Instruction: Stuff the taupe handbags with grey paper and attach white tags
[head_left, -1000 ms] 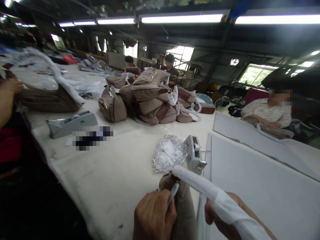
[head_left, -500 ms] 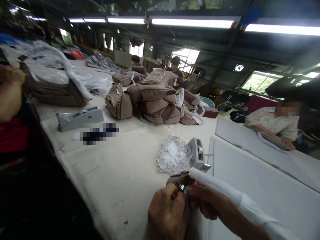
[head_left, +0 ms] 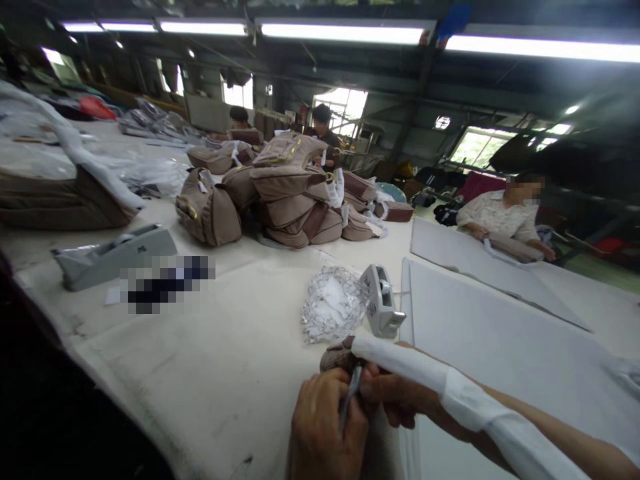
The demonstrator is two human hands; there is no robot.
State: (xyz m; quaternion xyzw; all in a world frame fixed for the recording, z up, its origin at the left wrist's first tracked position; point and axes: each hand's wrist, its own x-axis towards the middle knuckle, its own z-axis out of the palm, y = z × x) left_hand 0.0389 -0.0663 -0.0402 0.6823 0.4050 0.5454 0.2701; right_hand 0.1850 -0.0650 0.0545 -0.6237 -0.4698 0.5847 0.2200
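A brown fabric bag (head_left: 340, 355) stands at the table's near edge, mostly hidden by my hands. Its handle (head_left: 415, 363), wrapped in white paper or foam, arches over my right forearm. My left hand (head_left: 325, 423) is closed, with a thin silvery strip (head_left: 354, 383) between its fingers. Close against that strip, my right hand (head_left: 395, 397) is closed beneath the handle, fingertips pinched; what they grip is hidden. Just beyond the bag lie a clear plastic bag of small white tags (head_left: 334, 303) and a grey tape dispenser (head_left: 384, 303).
A pile of brown bags (head_left: 290, 193) fills the table's far middle. Another tape dispenser (head_left: 115, 257) and a brown bag (head_left: 65, 200) are at left. Grey sheets (head_left: 480, 340) cover the right side. A co-worker (head_left: 505, 213) handles a bag at far right.
The view has swung to the right, so the scene sits further left. My hands remain together at the bag, and the silvery strip now stands up more plainly between the left fingers.
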